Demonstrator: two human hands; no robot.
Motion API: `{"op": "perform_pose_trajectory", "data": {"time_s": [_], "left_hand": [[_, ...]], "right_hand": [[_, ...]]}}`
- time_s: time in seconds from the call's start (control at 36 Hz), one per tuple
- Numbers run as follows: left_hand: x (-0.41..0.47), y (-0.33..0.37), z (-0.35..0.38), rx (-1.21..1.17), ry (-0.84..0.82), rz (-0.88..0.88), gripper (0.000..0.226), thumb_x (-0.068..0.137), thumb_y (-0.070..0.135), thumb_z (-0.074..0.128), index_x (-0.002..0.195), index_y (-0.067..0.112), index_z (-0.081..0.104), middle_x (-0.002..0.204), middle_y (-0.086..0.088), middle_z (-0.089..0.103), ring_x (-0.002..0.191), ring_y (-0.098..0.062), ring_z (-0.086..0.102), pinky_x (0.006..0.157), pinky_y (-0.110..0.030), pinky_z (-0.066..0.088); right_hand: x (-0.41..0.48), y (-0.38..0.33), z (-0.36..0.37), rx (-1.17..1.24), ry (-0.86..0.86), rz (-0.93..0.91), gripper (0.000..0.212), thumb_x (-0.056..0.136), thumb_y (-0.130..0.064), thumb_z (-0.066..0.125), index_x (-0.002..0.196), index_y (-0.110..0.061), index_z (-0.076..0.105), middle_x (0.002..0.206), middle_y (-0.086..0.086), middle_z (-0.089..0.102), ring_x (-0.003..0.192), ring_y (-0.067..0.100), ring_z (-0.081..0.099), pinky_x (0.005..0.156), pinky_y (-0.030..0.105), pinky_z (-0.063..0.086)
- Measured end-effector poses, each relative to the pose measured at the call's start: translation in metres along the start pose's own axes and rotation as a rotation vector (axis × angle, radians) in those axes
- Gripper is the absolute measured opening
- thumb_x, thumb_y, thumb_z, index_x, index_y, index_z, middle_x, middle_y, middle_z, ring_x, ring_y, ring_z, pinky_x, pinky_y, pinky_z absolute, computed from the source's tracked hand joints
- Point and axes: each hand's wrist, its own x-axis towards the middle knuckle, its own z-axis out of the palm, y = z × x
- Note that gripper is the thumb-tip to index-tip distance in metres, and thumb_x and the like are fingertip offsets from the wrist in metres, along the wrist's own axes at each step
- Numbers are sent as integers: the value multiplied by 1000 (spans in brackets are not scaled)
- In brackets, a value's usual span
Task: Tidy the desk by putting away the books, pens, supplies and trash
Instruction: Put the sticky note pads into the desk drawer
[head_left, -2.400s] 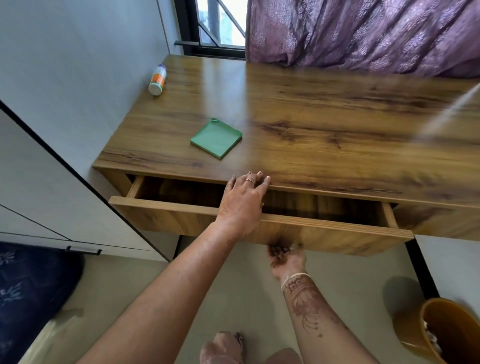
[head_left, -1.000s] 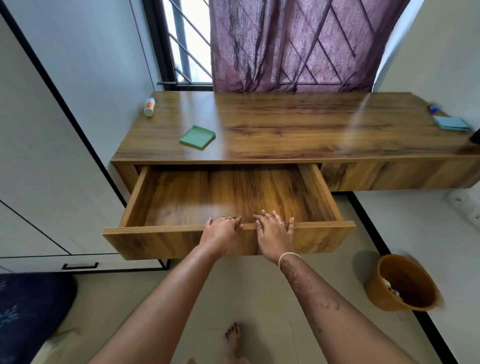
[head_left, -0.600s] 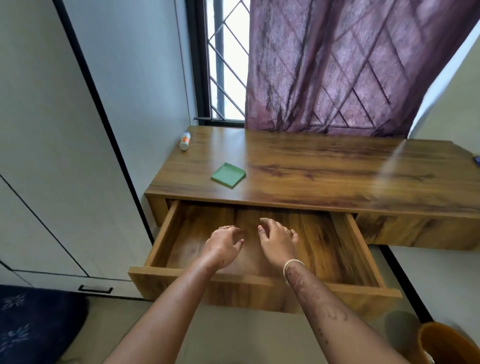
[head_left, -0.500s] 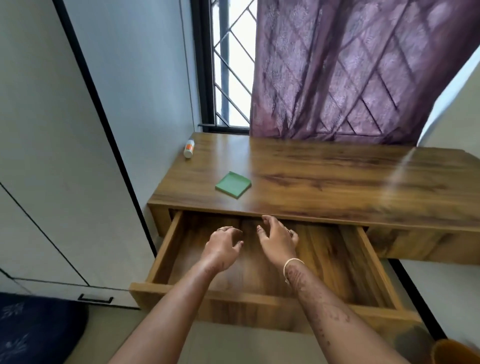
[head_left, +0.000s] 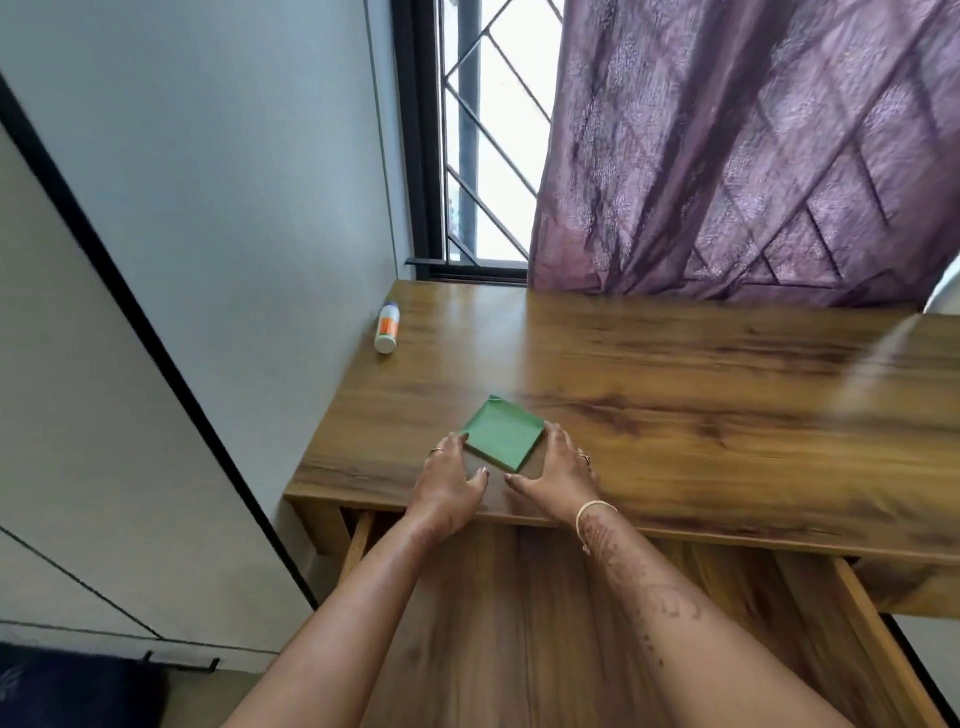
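A green pad of square notes (head_left: 502, 439), lying flat near the front-left corner of the wooden surface (head_left: 701, 415), is bracketed by 2 bare hands: the left hand (head_left: 451, 486) is set against its left edge and the right hand (head_left: 558, 474) against its right edge, both spread open with fingers loosely curved and touching or all but touching the pad, nothing yet lifted or enclosed. The step in hand is judged to be the collection of this pad, with the drawer (head_left: 571, 623) below the front edge of the surface pulled open and showing nothing in the part that can be seen. The next move is judged to call for the 2 hands to be pressed in so the sheets are kept stacked, then for the pad to be raised clear of the front edge and lowered into the drawer. A small white bottle with an orange band (head_left: 387, 327) is left on its side at the far-left edge of the surface, against the wall, well apart from the pad, and would remain to be put away. No writing can be read on the pad, and the bottle's label is too small and blurred for any brand to be made out.
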Motion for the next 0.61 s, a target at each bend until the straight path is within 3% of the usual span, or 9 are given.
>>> {"op": "perform_pose_trajectory", "data": {"time_s": [0.19,0.33,0.44,0.61], "left_hand": [[39,8,12,43,-47,-91,82,92,34,61,151,2,16,153,-17,33,143,-31,26,116,-33,16],[57,13,13,34,2,-150,57,89,36,61,137,10,46,137,-16,54,132,-31,43,109,-34,32],[61,14,14,-129,11,-193,52,89,28,63,136,12,50,135,-15,54,126,-29,49,107,-36,40],[37,32,30,-408,12,-164,27,89,17,65,114,8,64,116,-13,68,106,-27,64,94,-44,53]], "right_hand": [[30,1,6,-44,-27,-55,108,74,-58,70,153,-16,10,156,5,24,145,24,17,118,38,18],[34,7,0,18,-1,-114,107,68,-52,78,150,-16,20,147,8,36,137,28,28,114,36,22],[28,20,-10,95,2,-145,114,63,-39,85,151,-21,15,147,9,34,136,27,32,111,35,26],[-6,45,-32,195,61,-166,115,61,-27,87,151,-26,15,143,8,34,129,23,41,99,28,38]]}}
